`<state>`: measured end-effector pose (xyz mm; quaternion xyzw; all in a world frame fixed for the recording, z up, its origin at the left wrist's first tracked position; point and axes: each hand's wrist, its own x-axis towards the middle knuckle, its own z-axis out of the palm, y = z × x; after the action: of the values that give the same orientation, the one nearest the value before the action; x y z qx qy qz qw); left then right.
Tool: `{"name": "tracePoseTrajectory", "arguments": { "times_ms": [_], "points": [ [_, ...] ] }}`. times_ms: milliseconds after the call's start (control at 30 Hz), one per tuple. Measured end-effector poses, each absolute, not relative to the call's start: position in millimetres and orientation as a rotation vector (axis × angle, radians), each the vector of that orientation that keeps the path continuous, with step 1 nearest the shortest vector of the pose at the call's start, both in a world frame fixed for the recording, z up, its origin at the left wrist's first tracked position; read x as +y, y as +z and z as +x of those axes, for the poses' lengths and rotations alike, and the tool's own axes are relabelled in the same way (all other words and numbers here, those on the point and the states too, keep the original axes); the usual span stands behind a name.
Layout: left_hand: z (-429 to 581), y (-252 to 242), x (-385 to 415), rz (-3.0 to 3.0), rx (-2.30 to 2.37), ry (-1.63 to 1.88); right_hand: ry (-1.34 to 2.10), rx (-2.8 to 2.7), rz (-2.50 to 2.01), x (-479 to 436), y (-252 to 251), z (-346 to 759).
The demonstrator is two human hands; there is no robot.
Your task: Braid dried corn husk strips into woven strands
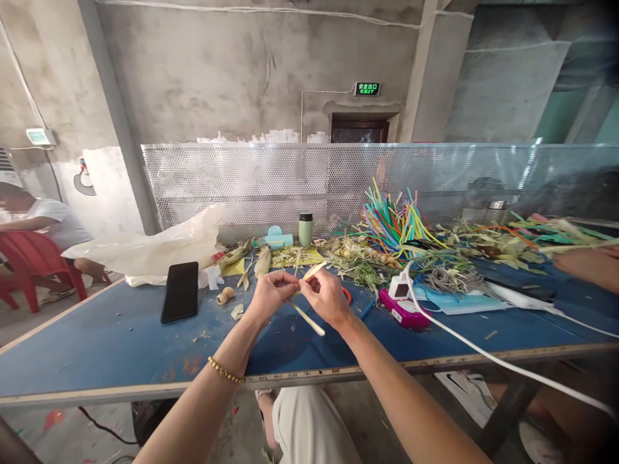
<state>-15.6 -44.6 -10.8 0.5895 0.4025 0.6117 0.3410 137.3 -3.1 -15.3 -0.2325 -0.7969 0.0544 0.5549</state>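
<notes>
Above the middle of the blue table, my left hand (273, 291) and my right hand (325, 293) meet, both with fingers pinched closed. Between them are pale yellow strips that look like dried corn husk. One husk strip (309, 320) hangs down below my fingers toward the table's front edge. Another piece of husk (315, 269) sticks up out of my right hand's pinch. Exactly how the strips cross at my fingertips is hidden. Behind my hands lie a husk bundle (262, 263) and a heap of shredded husk (290, 256).
A black phone (180, 293) lies left on the blue table (111, 341). A green bottle (305, 231) stands behind. Colourful pipe cleaners (394, 222), a magenta power strip (403, 312) and a white cable (464, 335) are on the right. A co-worker's hand (587, 267) shows at far right.
</notes>
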Motion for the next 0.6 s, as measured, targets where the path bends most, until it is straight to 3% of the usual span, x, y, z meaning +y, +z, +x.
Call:
{"name": "tracePoseTrajectory", "arguments": {
  "times_ms": [200, 600],
  "points": [
    [-13.4, -10.1, -42.0, 1.552, 0.956, 1.589, 0.014, -1.821, -0.465, -3.4, -16.4, 130.8],
    [-12.9, -6.8, -48.5, 1.545, 0.956, 1.415, 0.166, -1.854, -0.537, -2.8, -17.7, 134.1]
  ]
}}
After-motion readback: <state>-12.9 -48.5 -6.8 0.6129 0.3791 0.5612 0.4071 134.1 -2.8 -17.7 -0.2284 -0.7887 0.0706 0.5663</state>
